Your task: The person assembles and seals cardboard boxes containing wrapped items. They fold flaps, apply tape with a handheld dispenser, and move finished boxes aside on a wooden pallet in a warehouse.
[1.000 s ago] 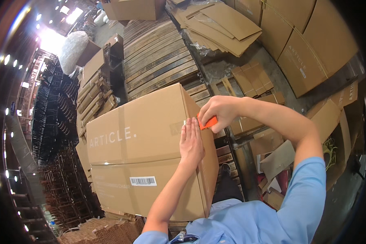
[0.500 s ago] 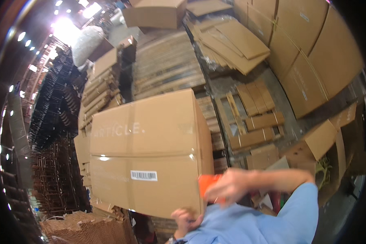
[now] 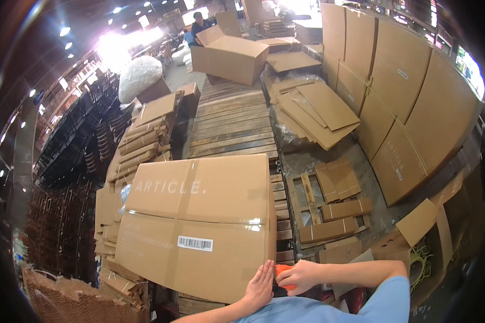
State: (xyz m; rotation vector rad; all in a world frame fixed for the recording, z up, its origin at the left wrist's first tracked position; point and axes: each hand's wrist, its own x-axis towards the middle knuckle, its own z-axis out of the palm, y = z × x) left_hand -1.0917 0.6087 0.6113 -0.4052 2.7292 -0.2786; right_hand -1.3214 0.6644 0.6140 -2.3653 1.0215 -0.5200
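A large taped cardboard box [image 3: 199, 245] with a white barcode label [image 3: 195, 243] rests on wooden slats in front of me. My left hand [image 3: 260, 285] lies flat against the box's near right corner, fingers stretched out and holding nothing. Just beside it, my right hand [image 3: 303, 275] is closed round an orange hand-held tool [image 3: 283, 274], held at the box's right side. The fingers cover much of this tool, so its exact kind cannot be made out.
Behind the box runs a wooden pallet deck [image 3: 229, 124] with an open-flapped carton [image 3: 229, 60] at its far end. Tall strapped cartons [image 3: 396, 91] stand right. Flat cardboard sheets [image 3: 318, 113] and folded pieces [image 3: 337, 185] lie between. Stacked cardboard [image 3: 145, 137] lines the left.
My left hand has moved up onto the box's corner and flattened. My right hand has brought the orange tool down to the box's side. The view has tilted up, showing people far back.
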